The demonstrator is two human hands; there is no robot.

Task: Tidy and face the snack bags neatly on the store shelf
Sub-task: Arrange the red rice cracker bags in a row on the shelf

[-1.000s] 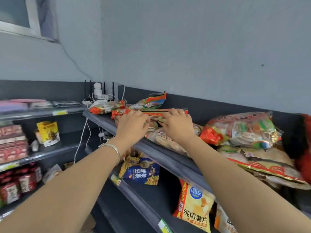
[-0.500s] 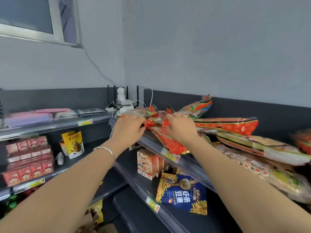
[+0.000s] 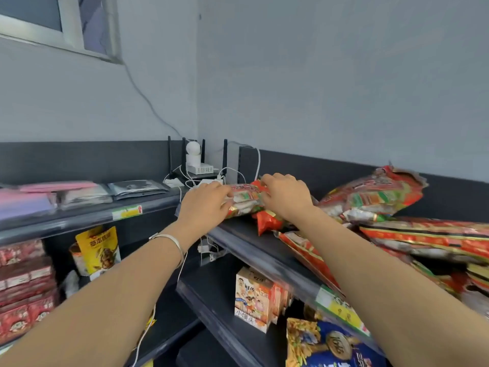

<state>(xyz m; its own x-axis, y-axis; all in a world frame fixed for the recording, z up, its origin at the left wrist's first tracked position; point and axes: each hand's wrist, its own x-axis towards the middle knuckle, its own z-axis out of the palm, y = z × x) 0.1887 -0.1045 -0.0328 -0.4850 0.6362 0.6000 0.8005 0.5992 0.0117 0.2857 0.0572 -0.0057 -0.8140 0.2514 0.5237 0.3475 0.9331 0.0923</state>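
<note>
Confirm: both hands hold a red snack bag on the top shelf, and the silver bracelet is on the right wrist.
Wrong wrist: the head view shows the silver bracelet on the left wrist. Left hand and right hand do hold the red snack bag on the top shelf.

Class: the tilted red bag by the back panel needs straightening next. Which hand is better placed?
Likely the right hand: it is next to the tilted bag; the left hand lies beyond the held bag, farther away.
</note>
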